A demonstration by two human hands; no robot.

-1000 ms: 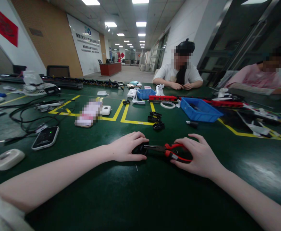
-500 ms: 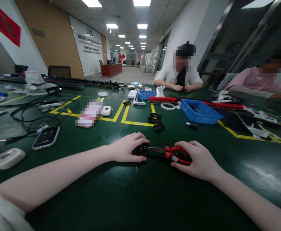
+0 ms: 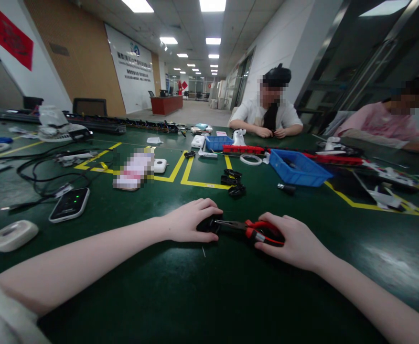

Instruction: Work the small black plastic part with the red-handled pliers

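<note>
My left hand (image 3: 191, 220) is closed round a small black plastic part (image 3: 209, 224), which it holds low over the green table (image 3: 180, 291). Much of that part is hidden by my fingers. Red-and-black long-nose pliers (image 3: 250, 229) are gripped by their handles in my right hand (image 3: 288, 241). The tips of the pliers point left and meet the right side of the black part. A thin pale sliver (image 3: 204, 252) lies on the table just below my left hand. Beyond my hands sit several small black parts (image 3: 236, 189) in a loose pile.
A blue bin (image 3: 298, 174) stands at the right, with a short black cylinder (image 3: 286, 188) before it. Left lie a phone (image 3: 135, 169), a black-faced device (image 3: 69, 204), a white oval object (image 3: 13, 235) and cables (image 3: 33, 167). A person (image 3: 266, 114) sits across the table, another (image 3: 384, 119) farther right.
The handles of the pliers have come slightly closer together in my right hand. My left hand and the black part stay in place.
</note>
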